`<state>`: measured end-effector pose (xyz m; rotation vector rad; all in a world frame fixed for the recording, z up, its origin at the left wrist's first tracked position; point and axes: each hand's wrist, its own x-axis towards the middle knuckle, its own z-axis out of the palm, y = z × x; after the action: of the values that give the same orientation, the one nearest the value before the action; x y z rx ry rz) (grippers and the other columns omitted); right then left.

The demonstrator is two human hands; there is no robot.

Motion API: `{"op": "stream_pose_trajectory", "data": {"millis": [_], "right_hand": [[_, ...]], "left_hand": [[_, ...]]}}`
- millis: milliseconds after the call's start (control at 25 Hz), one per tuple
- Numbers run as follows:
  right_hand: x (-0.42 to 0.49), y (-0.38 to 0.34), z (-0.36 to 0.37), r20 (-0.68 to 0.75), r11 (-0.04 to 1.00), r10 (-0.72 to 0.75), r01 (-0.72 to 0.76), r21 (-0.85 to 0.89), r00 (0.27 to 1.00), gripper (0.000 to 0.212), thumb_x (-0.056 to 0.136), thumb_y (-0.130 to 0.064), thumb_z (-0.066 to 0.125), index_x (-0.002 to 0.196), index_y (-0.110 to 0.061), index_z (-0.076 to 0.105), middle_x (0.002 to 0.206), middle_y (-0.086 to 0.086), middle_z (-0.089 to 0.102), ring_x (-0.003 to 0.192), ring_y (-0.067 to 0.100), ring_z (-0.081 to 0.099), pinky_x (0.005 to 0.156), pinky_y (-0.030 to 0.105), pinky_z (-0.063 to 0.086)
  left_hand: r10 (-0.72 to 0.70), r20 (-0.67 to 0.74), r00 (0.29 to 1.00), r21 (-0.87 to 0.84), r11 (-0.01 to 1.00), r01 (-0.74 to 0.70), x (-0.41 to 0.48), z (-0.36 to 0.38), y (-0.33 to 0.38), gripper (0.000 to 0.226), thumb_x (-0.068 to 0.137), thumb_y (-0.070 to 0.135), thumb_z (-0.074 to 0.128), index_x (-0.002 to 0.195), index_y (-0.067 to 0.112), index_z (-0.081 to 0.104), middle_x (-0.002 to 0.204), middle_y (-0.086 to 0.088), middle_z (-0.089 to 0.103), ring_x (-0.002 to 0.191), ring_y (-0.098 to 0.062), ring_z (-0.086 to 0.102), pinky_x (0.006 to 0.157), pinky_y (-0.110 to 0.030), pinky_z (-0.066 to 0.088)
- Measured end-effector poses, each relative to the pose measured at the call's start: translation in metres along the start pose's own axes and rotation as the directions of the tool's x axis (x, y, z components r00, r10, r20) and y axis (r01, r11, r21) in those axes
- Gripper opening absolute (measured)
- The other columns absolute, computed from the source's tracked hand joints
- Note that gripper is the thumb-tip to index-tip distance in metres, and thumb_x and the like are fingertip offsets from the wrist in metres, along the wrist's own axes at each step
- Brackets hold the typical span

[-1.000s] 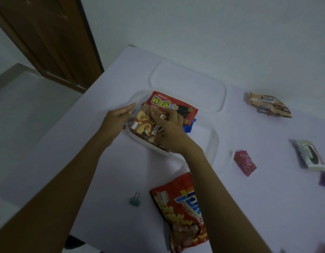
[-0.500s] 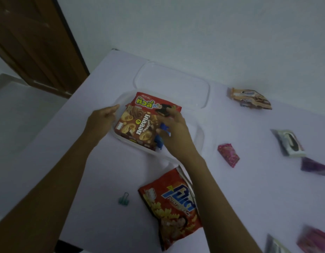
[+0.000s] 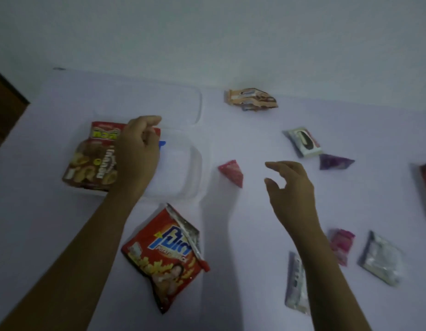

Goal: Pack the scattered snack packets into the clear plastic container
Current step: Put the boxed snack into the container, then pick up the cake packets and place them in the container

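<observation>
The right hand (image 3: 291, 187) hung wide and empty at centre, and whether the left hand (image 3: 138, 154) held anything I cannot tell, so the brown packet (image 3: 87, 163) tilted on the container (image 3: 198, 163) rim could slide out.

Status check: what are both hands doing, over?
Left hand on brown snack packet in clear container, grip unclear. Right hand open, apart from pink triangular packet. Nothing between them.
</observation>
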<state>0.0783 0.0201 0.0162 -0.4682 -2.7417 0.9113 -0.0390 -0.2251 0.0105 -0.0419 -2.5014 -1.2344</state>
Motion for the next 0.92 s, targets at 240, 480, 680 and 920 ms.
{"op": "stream_pose_trajectory", "data": {"millis": [240, 480, 680, 920], "right_hand": [[-0.071, 0.063, -0.031, 0.124, 0.826, 0.516, -0.454, -0.334, 0.848, 0.064, 0.086, -0.044, 0.058, 0.14, -0.02, 0.033, 0.141, 0.023, 0.027, 0.127, 0.041, 0.031, 0.099, 0.046, 0.035], [-0.118, 0.097, -0.004, 0.267, 0.673, 0.723, -0.562, -0.481, 0.637, 0.09, 0.082, -0.047, 0.063, 0.144, -0.039, -0.001, 0.151, 0.016, 0.0, 0.129, 0.04, 0.029, 0.095, 0.054, 0.04], [-0.118, 0.114, -0.012, 0.321, 0.772, 0.628, -0.519, -0.365, 0.708, 0.067, 0.084, -0.014, 0.056, 0.139, -0.03, 0.02, 0.146, 0.011, 0.012, 0.124, 0.033, 0.028, 0.097, 0.052, 0.04], [-0.076, 0.135, -0.073, -0.036, 0.849, 0.486, -0.482, -0.218, 0.873, 0.065, 0.076, -0.016, 0.061, 0.135, -0.02, 0.035, 0.134, 0.014, 0.028, 0.112, 0.037, 0.037, 0.085, 0.051, 0.044]], "left_hand": [[0.16, 0.267, 0.95, -0.159, 0.98, -0.12, -0.051, 0.099, 0.064, 0.028, 0.088, -0.002, 0.046, 0.107, 0.008, 0.065, 0.105, 0.001, 0.065, 0.096, -0.007, 0.058, 0.08, 0.003, 0.04], [0.181, 0.439, 0.88, -0.206, 0.974, -0.098, -0.086, 0.164, 0.094, 0.031, 0.087, -0.003, 0.043, 0.107, 0.008, 0.064, 0.105, -0.006, 0.068, 0.085, -0.015, 0.061, 0.076, -0.013, 0.049], [0.167, 0.515, 0.841, -0.175, 0.981, -0.088, -0.101, 0.201, 0.111, 0.031, 0.088, -0.003, 0.044, 0.109, 0.009, 0.063, 0.106, -0.006, 0.067, 0.094, -0.009, 0.058, 0.073, 0.005, 0.039], [0.124, 0.605, 0.787, -0.064, 0.992, -0.107, -0.096, 0.251, 0.126, 0.042, 0.087, 0.0, 0.049, 0.127, 0.016, 0.051, 0.126, -0.01, 0.055, 0.103, -0.015, 0.052, 0.091, -0.026, 0.047]]}}
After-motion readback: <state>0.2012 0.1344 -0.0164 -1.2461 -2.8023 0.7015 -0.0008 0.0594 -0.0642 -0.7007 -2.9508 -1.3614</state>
